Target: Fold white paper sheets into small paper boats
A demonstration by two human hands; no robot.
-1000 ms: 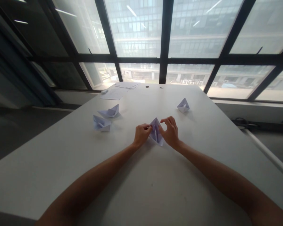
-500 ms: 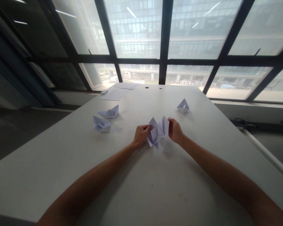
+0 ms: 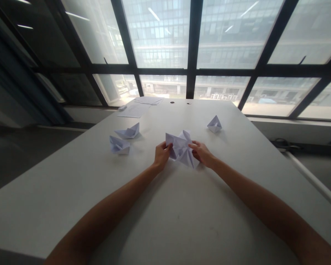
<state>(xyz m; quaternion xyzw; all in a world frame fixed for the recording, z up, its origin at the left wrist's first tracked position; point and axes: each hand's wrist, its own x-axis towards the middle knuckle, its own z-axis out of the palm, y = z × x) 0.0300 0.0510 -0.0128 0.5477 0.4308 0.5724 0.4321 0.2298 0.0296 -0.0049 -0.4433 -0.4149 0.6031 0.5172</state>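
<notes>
Head view: two paper boats [image 3: 119, 146] left of the grip, a third boat [image 3: 214, 125] beyond it, rightward. Left hand [image 3: 162, 154] and right hand [image 3: 203, 152] pinch one creased paper [image 3: 179, 144] between them, fingers closed on opposite sides.

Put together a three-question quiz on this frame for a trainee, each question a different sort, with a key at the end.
1. True or false: the left hand and the right hand both grip the creased paper.

2. Multiple choice: where is the folded paper boat that stands apart from the other two?
A) between the forearms
B) left of the left hand
C) beyond the right hand, toward the table's far end

3. Fill in: the flat paper sheets lie near the far ____ corner of the white table.

Key: 1 true; 2 C; 3 left
</notes>
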